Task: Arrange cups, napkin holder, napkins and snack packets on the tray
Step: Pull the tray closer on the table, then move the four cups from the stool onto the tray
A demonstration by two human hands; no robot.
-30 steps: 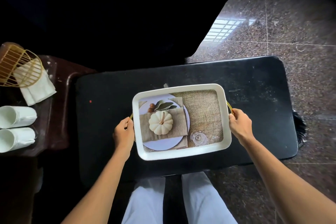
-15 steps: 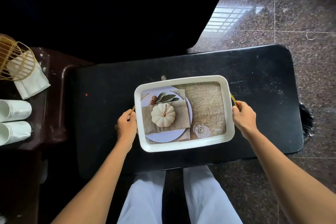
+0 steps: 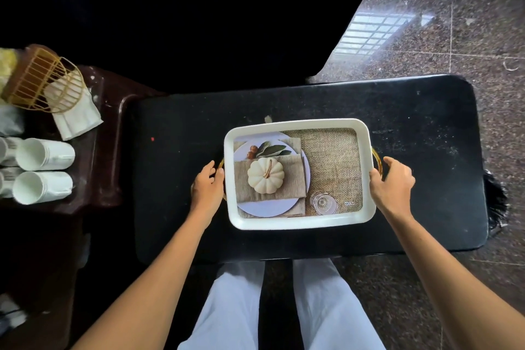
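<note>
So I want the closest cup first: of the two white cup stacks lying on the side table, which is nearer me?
The lower stack, at the table's near edge. The other stack lies just beyond it, closer to the gold napkin holder.

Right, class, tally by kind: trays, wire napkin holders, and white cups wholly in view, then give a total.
Tray: 1
Wire napkin holder: 1
White cups wholly in view: 2, with more cut off at the left edge
Total: 4

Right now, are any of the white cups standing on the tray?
No, the white cups lie on their sides on the brown side table at the left, apart from the tray.
</note>
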